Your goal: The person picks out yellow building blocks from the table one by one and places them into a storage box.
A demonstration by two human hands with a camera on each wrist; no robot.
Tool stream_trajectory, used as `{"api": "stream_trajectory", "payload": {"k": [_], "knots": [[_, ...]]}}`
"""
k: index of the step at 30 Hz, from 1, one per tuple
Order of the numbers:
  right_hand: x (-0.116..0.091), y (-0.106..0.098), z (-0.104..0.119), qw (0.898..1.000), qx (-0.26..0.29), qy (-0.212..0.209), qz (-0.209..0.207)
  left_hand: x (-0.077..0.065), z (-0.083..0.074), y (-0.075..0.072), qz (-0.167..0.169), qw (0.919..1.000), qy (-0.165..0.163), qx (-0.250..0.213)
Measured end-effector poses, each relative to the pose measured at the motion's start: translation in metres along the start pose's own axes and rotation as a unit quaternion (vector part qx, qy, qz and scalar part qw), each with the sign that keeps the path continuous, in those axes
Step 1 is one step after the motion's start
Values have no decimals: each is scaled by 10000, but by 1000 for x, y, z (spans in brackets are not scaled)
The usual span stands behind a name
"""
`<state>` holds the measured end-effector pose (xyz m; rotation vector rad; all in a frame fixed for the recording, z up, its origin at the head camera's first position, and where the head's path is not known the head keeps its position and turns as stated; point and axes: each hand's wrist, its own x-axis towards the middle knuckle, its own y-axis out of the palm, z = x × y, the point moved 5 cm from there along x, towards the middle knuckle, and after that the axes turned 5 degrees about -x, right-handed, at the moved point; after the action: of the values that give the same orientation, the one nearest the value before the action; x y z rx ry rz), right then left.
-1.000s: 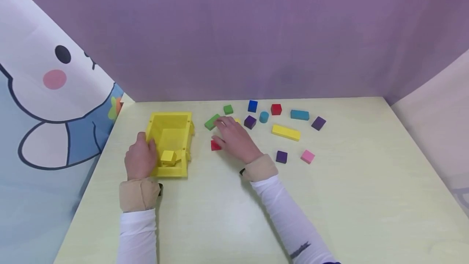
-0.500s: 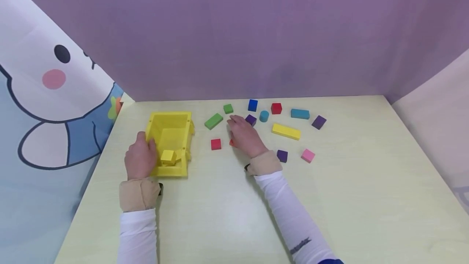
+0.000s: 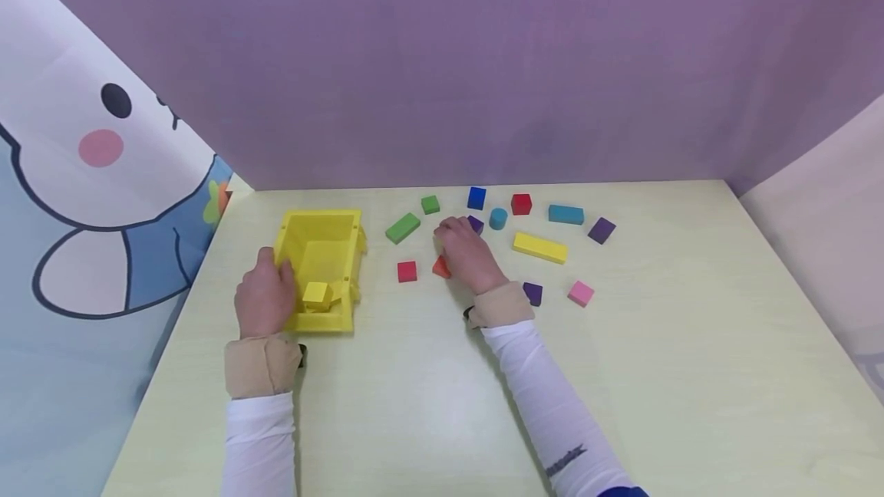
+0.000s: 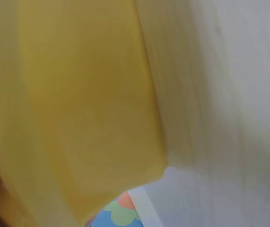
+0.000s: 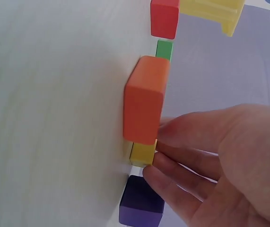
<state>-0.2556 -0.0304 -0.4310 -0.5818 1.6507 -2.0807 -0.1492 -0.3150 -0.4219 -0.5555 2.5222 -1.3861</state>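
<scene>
My left hand [image 3: 265, 295] grips the left wall of a yellow plastic bin [image 3: 321, 215], whose side fills much of the left wrist view. Inside the bin's near end lie yellow blocks [image 3: 317, 295]. In the right wrist view, my right hand [image 5: 229, 165] has thumb and fingers around a small yellow block [image 5: 143, 154], pinching it; the thumb tip is partly hidden behind an orange-red triangular block [image 5: 144, 101]. That yellow block is covered by the hand in the head view. A purple cube [image 5: 142, 201] stands close beside the fingers.
A red cube [image 3: 407, 271], a long green block [image 3: 403, 228] and a green cube [image 3: 430, 204] lie between bin and right hand. Farther right are a blue cube [image 3: 476, 198], a blue cylinder [image 3: 498, 218], a long yellow block [image 3: 540, 248] and several other blocks. A purple curtain [image 3: 442, 67] hangs behind.
My right hand has moved right, from beside the long green block to the small yellow block, uncovering the red cube and the orange-red triangular block. My left hand and the bin stay put.
</scene>
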Motion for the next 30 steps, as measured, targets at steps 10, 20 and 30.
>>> {"api": "stream_trajectory", "payload": {"k": [10,20,30], "knots": [[0,-2,-2,9998,143,161,19,1,2,1,56,10000,-24,-21],[-1,-1,-4,9988,425,235,19,1,1,1,21,10000,-21,-18],[1,-1,-6,9986,502,162,-35,1,1,1,-31,10000,23,5]]}}
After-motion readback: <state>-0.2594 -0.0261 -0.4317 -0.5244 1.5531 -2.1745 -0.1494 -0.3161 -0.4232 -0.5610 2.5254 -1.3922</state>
